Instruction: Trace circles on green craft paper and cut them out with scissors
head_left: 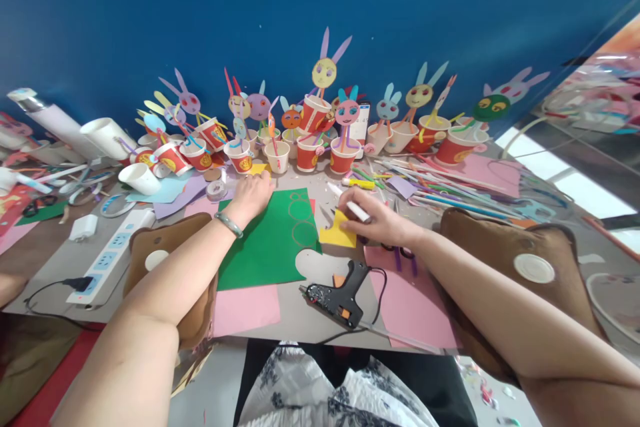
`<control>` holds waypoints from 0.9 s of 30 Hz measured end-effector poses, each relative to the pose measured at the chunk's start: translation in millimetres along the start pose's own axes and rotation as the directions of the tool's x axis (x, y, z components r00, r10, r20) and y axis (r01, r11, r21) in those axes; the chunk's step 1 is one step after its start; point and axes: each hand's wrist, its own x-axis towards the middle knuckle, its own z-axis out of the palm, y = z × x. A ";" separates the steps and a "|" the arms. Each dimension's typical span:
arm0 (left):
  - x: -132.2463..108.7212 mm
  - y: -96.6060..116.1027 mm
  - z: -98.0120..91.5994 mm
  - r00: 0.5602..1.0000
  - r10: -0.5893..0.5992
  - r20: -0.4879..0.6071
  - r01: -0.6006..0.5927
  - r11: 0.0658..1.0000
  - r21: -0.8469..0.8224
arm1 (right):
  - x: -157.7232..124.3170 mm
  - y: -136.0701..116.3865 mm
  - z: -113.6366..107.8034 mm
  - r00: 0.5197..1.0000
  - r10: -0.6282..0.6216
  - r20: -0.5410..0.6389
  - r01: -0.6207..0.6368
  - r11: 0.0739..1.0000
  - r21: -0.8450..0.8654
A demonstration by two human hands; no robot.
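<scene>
My left hand (pixel 253 195), with a bracelet at its wrist, reaches over the far left corner of a green sheet of paper (pixel 265 250). Its fingers are curled down on a small piece of yellow paper (pixel 259 169); the grip is partly hidden. A white marker (pixel 354 205) lies in the closed fingers of my right hand (pixel 375 217). Below those fingers is a yellow paper piece (pixel 336 232), right of the green sheet. Several round outlines (pixel 301 212) are drawn along the green sheet's right side.
A black glue gun (pixel 340 297) lies near the front edge, its cord curving right. Paper cups (pixel 306 155) with rabbit figures line the blue wall. Colored sticks (pixel 450 190) spread at right. Brown cushions (pixel 510 273) flank my arms; a power strip (pixel 111 257) sits left.
</scene>
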 end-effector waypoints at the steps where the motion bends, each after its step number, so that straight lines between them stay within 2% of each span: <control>1: -0.6 2.3 0.4 0.999 0.031 -0.023 -0.031 1.000 0.003 | -0.5 -1.2 4.3 0.999 -0.018 0.047 0.019 1.000 -0.008; 5: -4.7 12.6 -2.1 0.987 0.129 -0.097 -0.136 0.989 -0.065 | -1.1 -0.5 14.2 0.991 -0.036 0.133 0.046 0.996 -0.077; 8: -10.9 20.7 -5.9 0.970 0.221 -0.104 -0.241 0.937 -0.252 | 0.2 4.7 12.6 0.992 -0.027 0.127 0.041 0.993 -0.111; 12: -22.6 33.3 -8.8 0.891 0.437 -0.123 -0.447 0.791 -0.417 | 2.7 14.7 3.3 0.998 -0.002 0.070 0.016 0.979 -0.201; 16: -32.1 45.3 -7.2 0.810 0.568 -0.145 -0.560 0.676 -0.479 | 4.8 20.3 -1.8 0.999 -0.021 -0.034 0.010 0.957 -0.290; 19: -35.5 50.8 -4.4 0.764 0.629 -0.145 -0.603 0.616 -0.506 | 5.6 20.5 1.2 0.998 -0.016 -0.067 -0.002 0.966 -0.258; 23: -37.3 55.0 -3.3 0.722 0.685 -0.100 -0.621 0.577 -0.530 | 5.3 18.1 6.2 0.999 -0.009 -0.041 0.003 0.990 -0.141; 27: -38.6 57.7 -6.1 0.698 0.709 -0.099 -0.642 0.559 -0.524 | 5.4 13.9 3.3 0.997 0.007 -0.083 -0.010 0.999 -0.040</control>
